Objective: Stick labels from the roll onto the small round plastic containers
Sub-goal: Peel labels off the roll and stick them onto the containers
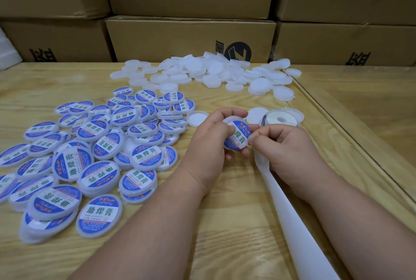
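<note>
Both hands meet over the middle of the wooden tabletop (225,212). Curled fingers and thumb of the left hand (210,139) grip a small round plastic container (236,135), tilted so its blue-and-white label faces the camera. Thumb and forefinger of the right hand (286,149) pinch at the container's right edge, where the label sits; whether the label is fully pressed down cannot be told.

Stacked cardboard boxes (191,38) with black printing form a wall along the far edge of the tabletop. In front of them lies a wide scatter of unlabelled white containers (213,72), some overlapping. On the near left spreads a larger heap of labelled containers (90,155), each bearing the same blue-rimmed label with green characters, many lying on top of one another. A long strip of white backing paper (290,223) runs from under the right hand toward the lower right edge of the view, lying flat on the wood. Just beyond the right hand sits the label roll (281,119), lying flat with its core hole upward, with a couple of plain white containers beside it. One bare white container (198,118) rests alone just beyond the left hand, next to the labelled heap.
</note>
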{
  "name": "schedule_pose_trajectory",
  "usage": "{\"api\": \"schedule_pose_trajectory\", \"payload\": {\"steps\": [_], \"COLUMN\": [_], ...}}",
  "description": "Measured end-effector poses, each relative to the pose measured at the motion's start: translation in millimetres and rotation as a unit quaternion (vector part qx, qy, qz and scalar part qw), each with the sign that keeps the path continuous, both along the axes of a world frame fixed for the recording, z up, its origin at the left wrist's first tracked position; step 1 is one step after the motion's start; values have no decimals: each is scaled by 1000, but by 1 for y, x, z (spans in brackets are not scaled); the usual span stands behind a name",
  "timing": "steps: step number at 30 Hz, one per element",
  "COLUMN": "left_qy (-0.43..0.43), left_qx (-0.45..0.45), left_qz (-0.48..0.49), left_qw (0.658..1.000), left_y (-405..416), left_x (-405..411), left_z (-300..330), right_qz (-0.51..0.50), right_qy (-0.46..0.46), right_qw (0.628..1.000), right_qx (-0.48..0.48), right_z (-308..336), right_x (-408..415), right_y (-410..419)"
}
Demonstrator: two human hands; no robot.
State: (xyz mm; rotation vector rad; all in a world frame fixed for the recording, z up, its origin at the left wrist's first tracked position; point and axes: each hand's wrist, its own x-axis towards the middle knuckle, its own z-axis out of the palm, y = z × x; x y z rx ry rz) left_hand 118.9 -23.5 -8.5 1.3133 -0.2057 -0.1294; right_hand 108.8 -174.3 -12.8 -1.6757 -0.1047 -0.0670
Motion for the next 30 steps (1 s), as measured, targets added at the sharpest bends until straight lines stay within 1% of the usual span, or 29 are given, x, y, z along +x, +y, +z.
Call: {"api": "schedule_pose_trajectory", "payload": {"steps": [10,20,23,26,30], "left_qy": [1,1,-8,-20,-33], "left_qx": [10,8,-6,1,42], "left_qz": [0,3,9,46,111], "left_qw": [1000,1000,1000,999,992], "left_y": [0,-1,-2,0,7], "left_x": [-2,-3,-2,1,5], "left_z": [1,1,-2,-4,-9], "right_qz": [8,-30,-49,-80,-101], "right_qy": [-15,-22,-23,-41,-60], "right_qw": [999,999,998,994,990], "right_qx": [-28,-15,-12,-70,-80], "right_z": [2,-3,-4,-4,-3], "right_x": [-3,0,1,1,0], "right_y": [-1,0,1,-1,-2]}}
